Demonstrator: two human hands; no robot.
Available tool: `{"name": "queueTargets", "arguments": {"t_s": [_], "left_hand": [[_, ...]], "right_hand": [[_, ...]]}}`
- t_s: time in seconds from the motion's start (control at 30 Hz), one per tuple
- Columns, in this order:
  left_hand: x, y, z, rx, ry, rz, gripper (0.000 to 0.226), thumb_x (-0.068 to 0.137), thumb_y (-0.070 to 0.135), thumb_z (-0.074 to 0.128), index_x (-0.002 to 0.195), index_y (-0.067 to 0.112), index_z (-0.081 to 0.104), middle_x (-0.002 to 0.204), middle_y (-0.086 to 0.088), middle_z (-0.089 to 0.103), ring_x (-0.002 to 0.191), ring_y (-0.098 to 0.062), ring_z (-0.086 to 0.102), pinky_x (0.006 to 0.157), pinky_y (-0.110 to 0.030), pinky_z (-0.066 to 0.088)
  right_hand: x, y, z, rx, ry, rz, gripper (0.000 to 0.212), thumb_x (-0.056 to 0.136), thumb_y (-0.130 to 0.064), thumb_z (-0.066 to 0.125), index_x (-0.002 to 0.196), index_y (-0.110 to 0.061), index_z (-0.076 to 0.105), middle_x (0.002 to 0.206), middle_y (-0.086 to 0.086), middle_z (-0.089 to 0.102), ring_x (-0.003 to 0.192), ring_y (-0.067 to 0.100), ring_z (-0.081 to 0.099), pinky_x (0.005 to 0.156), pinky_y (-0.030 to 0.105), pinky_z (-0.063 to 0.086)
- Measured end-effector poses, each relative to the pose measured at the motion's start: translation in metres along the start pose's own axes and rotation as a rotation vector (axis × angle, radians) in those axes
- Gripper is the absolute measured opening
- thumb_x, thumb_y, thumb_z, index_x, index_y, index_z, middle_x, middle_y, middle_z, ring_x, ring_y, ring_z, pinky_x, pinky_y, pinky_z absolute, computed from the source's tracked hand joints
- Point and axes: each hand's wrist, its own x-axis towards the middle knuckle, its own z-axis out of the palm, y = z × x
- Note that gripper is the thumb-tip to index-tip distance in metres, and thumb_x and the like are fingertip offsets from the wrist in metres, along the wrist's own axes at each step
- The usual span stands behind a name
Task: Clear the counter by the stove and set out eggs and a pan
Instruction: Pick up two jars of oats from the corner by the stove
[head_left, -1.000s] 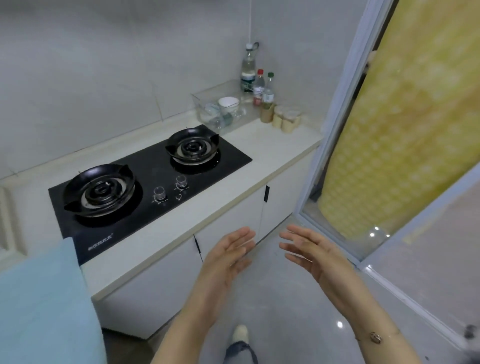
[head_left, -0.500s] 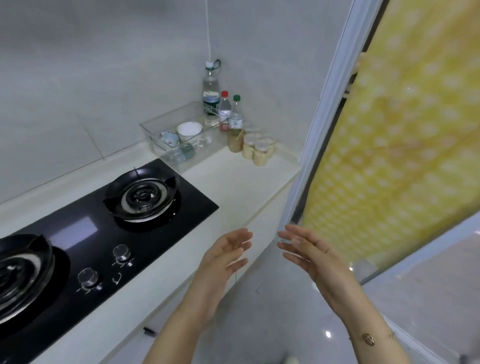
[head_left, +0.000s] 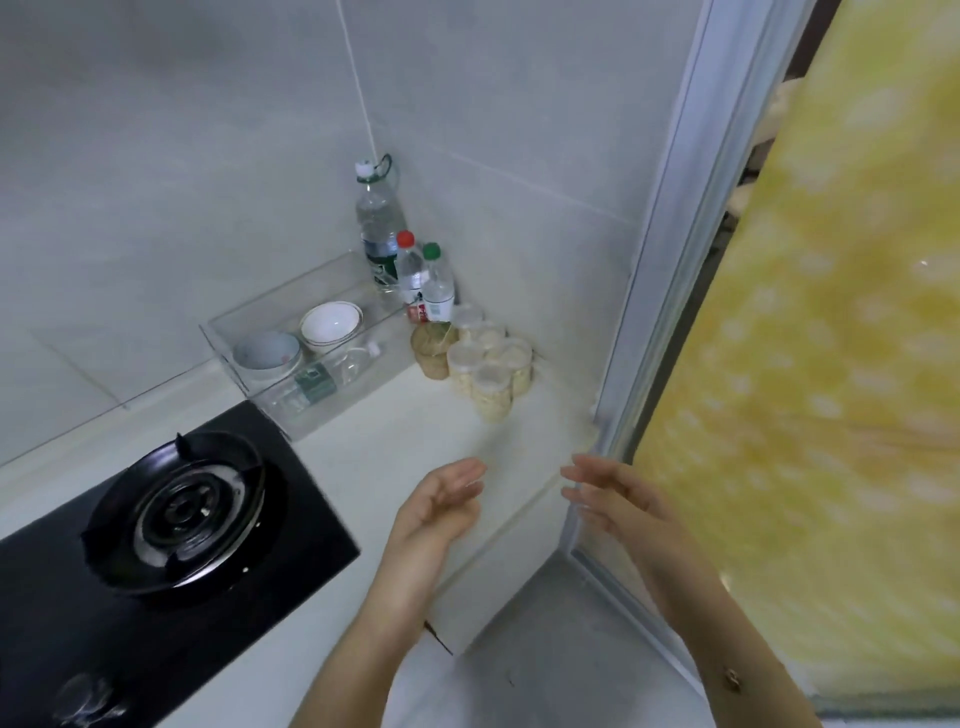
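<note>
A cream counter (head_left: 415, 441) runs to the right of a black gas stove (head_left: 171, 519). At its back stands a clear plastic bin (head_left: 270, 395) with two bowls (head_left: 330, 325) and a lying bottle. Beside it, in the corner, are three plastic bottles (head_left: 410, 260) and several small lidded jars (head_left: 488, 364). My left hand (head_left: 441, 509) hovers over the counter's front edge, fingers relaxed, holding nothing. My right hand (head_left: 613, 499) is level with it, just past the counter's end, palm facing left, empty. No eggs or pan are in view.
A white door frame (head_left: 654, 270) rises at the counter's right end, with a yellow patterned curtain (head_left: 805, 364) behind it. White cabinet doors (head_left: 498, 587) sit below the counter, above a pale tiled floor (head_left: 545, 649). Grey tiled walls close the corner.
The view has moved right and closer to the counter's corner; the left burner has left the frame. Both hands stay open and empty, now raised toward the counter's right end.
</note>
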Motion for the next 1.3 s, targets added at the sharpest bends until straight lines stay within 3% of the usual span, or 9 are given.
{"name": "queueTargets", "arguments": {"t_s": [0.2, 0.37, 0.5, 0.6, 0.67, 0.8, 1.0, 1.13, 1.3], "left_hand": [[0.090, 0.000, 0.011, 0.086, 0.078, 0.019, 0.039, 0.088, -0.008, 0.056, 0.112, 0.023, 0.061, 0.120, 0.009, 0.065, 0.113, -0.003, 0.058, 0.086, -0.010, 0.047], [0.169, -0.012, 0.011, 0.200, 0.081, 0.012, 0.043, 0.087, -0.005, 0.059, 0.118, 0.025, 0.059, 0.120, 0.013, 0.061, 0.110, 0.011, 0.052, 0.084, -0.010, 0.046], [0.217, -0.028, 0.014, 0.381, 0.103, 0.106, 0.046, 0.081, 0.008, 0.067, 0.115, 0.036, 0.053, 0.121, 0.020, 0.052, 0.111, 0.011, 0.049, 0.092, -0.013, 0.039], [0.252, -0.045, 0.023, 0.534, 0.098, 0.182, 0.048, 0.070, 0.024, 0.064, 0.115, 0.035, 0.050, 0.125, 0.015, 0.048, 0.116, 0.006, 0.046, 0.096, -0.005, 0.029], [0.270, -0.060, 0.028, 0.742, 0.088, 0.208, 0.060, 0.073, 0.029, 0.068, 0.129, 0.021, 0.050, 0.139, -0.001, 0.044, 0.128, -0.016, 0.040, 0.105, -0.016, 0.025], [0.295, -0.073, 0.036, 1.036, 0.166, 0.246, 0.061, 0.075, 0.025, 0.074, 0.132, 0.017, 0.052, 0.137, 0.000, 0.049, 0.129, -0.017, 0.033, 0.103, -0.034, 0.044], [0.295, -0.076, 0.033, 1.028, 0.266, 0.269, 0.058, 0.061, 0.021, 0.083, 0.116, 0.018, 0.065, 0.118, 0.003, 0.062, 0.108, -0.017, 0.039, 0.069, -0.032, 0.059], [0.273, -0.084, 0.022, 1.084, 0.288, 0.258, 0.058, 0.063, 0.021, 0.082, 0.118, 0.019, 0.063, 0.124, 0.006, 0.059, 0.109, -0.017, 0.039, 0.077, -0.030, 0.055], [0.246, -0.097, 0.001, 1.042, 0.354, 0.234, 0.060, 0.063, 0.025, 0.080, 0.120, 0.021, 0.062, 0.124, 0.006, 0.056, 0.108, -0.014, 0.040, 0.088, -0.025, 0.047]], "right_hand": [[0.087, -0.017, -0.004, -0.115, -0.049, -0.026, 0.022, 0.091, -0.010, 0.061, 0.108, -0.021, 0.068, 0.109, -0.005, 0.070, 0.105, 0.016, 0.064, 0.096, 0.032, 0.050], [0.162, -0.015, -0.001, -0.194, -0.022, -0.018, 0.025, 0.092, -0.005, 0.058, 0.116, -0.011, 0.064, 0.113, 0.002, 0.066, 0.101, 0.013, 0.062, 0.076, 0.007, 0.049], [0.207, -0.010, -0.001, -0.360, -0.011, -0.035, 0.026, 0.093, -0.007, 0.057, 0.117, -0.015, 0.061, 0.113, -0.004, 0.062, 0.096, 0.002, 0.058, 0.069, 0.002, 0.045], [0.237, -0.005, -0.004, -0.470, -0.037, -0.012, 0.027, 0.094, -0.010, 0.056, 0.117, -0.024, 0.056, 0.113, -0.012, 0.057, 0.100, 0.000, 0.054, 0.071, 0.005, 0.043], [0.249, 0.000, -0.006, -0.502, -0.063, -0.002, 0.029, 0.093, -0.011, 0.057, 0.118, -0.026, 0.055, 0.117, -0.012, 0.055, 0.108, 0.004, 0.053, 0.075, 0.008, 0.042], [0.276, 0.005, -0.014, -0.620, -0.176, 0.014, 0.033, 0.093, -0.012, 0.056, 0.122, -0.026, 0.052, 0.124, -0.010, 0.051, 0.115, 0.009, 0.049, 0.089, 0.022, 0.040], [0.307, 0.006, -0.007, -0.678, -0.324, -0.019, 0.043, 0.091, -0.010, 0.055, 0.124, -0.033, 0.041, 0.124, -0.006, 0.045, 0.121, 0.012, 0.042, 0.095, 0.029, 0.040], [0.320, 0.017, 0.007, -0.789, -0.370, -0.209, 0.066, 0.078, -0.037, 0.054, 0.139, -0.016, 0.040, 0.142, 0.004, 0.041, 0.131, 0.018, 0.038, 0.110, 0.038, 0.035], [0.346, 0.035, 0.028, -1.013, -0.278, -0.483, 0.062, 0.074, -0.007, 0.074, 0.130, -0.005, 0.048, 0.146, 0.020, 0.037, 0.133, 0.035, 0.037, 0.108, 0.040, 0.032]]}}
